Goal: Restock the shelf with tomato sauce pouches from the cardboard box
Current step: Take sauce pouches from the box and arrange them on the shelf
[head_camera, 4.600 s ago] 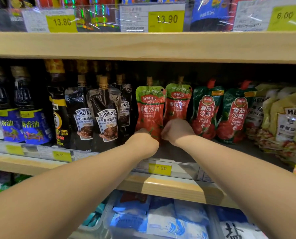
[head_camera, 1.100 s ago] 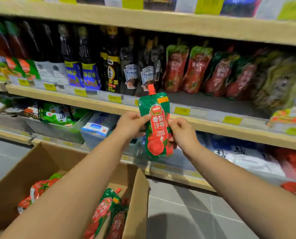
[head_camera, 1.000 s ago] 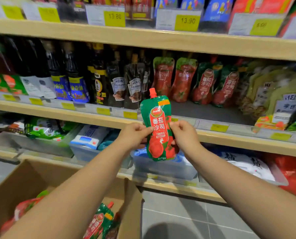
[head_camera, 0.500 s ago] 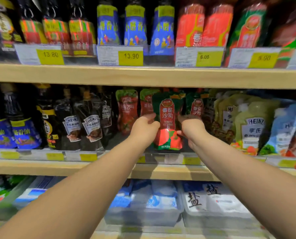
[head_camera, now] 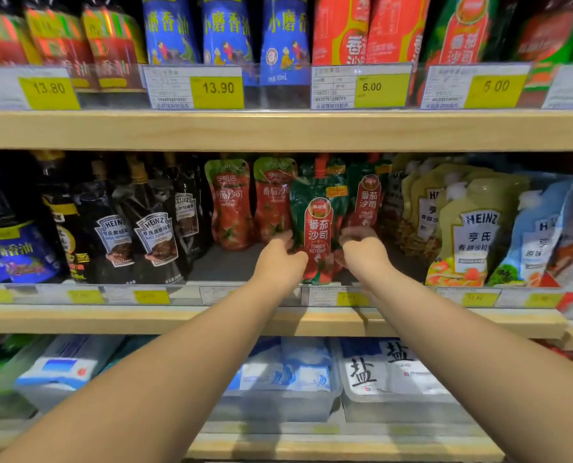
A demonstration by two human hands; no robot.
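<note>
Both hands, left [head_camera: 280,262] and right [head_camera: 365,253], pinch glossy, crinkled green pouch [head_camera: 318,228] upright.

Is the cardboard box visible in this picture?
No, only shelves show; both hands, left and right, hold a green ketchup pouch at the middle shelf.

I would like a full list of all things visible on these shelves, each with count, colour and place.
held ketchup pouch: one, green and red, middle shelf front, between both hands
same ketchup pouches: at least one, green and red, behind it to the right
red tomato pouches: two, red with green tops, left of the held pouch
Heinz dark pouches: several, black, middle shelf left
Heinz pale pouches: several, yellowish, middle shelf right
blue bottles: three, top shelf
price tags: many, yellow, shelf edges
salt packs: several, white and blue, bottom bins
left hand: one, on the pouch's left edge
right hand: one, on its right edge
</note>
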